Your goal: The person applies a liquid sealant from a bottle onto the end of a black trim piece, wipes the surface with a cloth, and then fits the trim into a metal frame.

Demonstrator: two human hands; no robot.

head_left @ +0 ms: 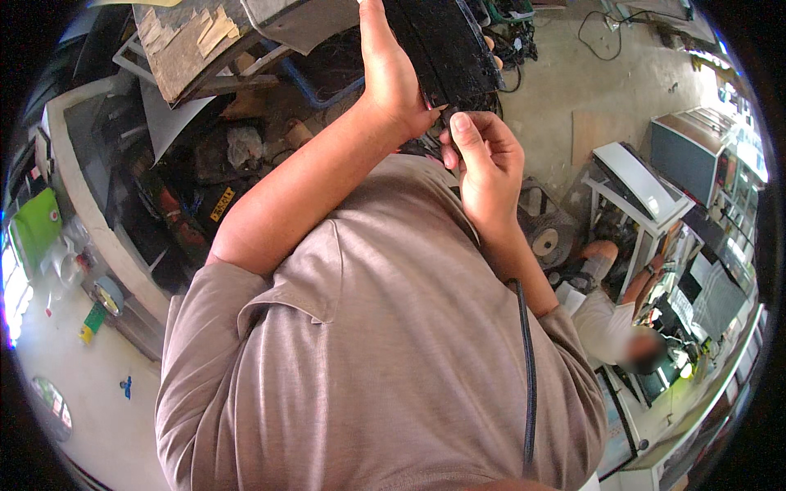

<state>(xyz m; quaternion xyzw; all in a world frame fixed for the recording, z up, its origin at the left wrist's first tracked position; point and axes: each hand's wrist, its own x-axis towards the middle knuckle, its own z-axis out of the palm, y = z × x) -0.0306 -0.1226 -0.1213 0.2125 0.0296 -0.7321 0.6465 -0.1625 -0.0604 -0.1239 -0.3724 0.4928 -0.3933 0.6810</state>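
Brown shirt (409,352) foremost, left hand (395,82) holds black panel (446,45), long axis shirtward; right hand (487,159) pinches its end.

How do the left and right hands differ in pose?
Left hand lies along the left side of the black panel; right hand is at its lower end in the picture. Left hand reaches the picture's top edge; right hand sits lower, fingers curled toward the thumb. Both are bare.
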